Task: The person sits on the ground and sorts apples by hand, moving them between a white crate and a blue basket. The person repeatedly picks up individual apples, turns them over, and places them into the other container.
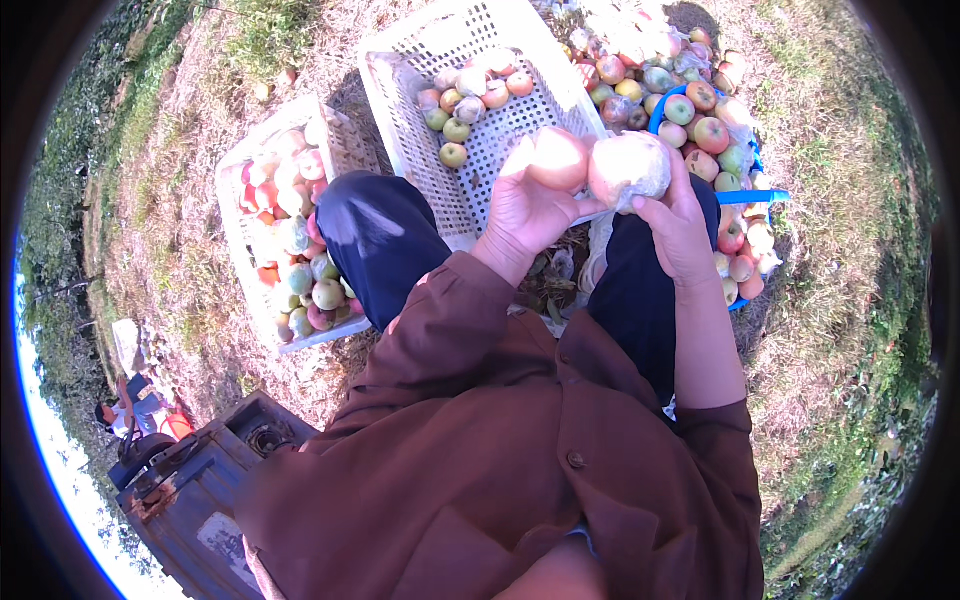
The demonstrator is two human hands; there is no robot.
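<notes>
My left hand (521,206) grips a pinkish apple (559,159) in front of my knees. Right beside it, my right hand (679,225) holds a larger-looking apple (628,166) partly wrapped in clear plastic film (646,187); my left fingertips reach its underside. Both are bright with sunlight. Beneath and beyond my hands stands a white perforated plastic crate (401,120) with several apples (471,109) gathered toward its far left part. On my right, a blue basket (754,197) is heaped with apples (711,135), some in film.
A second white crate (232,217), full of apples (296,225), stands to my left. More apples (622,79) lie piled on the dry grass (825,247) beyond the basket. A rusty metal vehicle body (202,480) is at lower left, with a person (135,409) near an orange bucket (178,426).
</notes>
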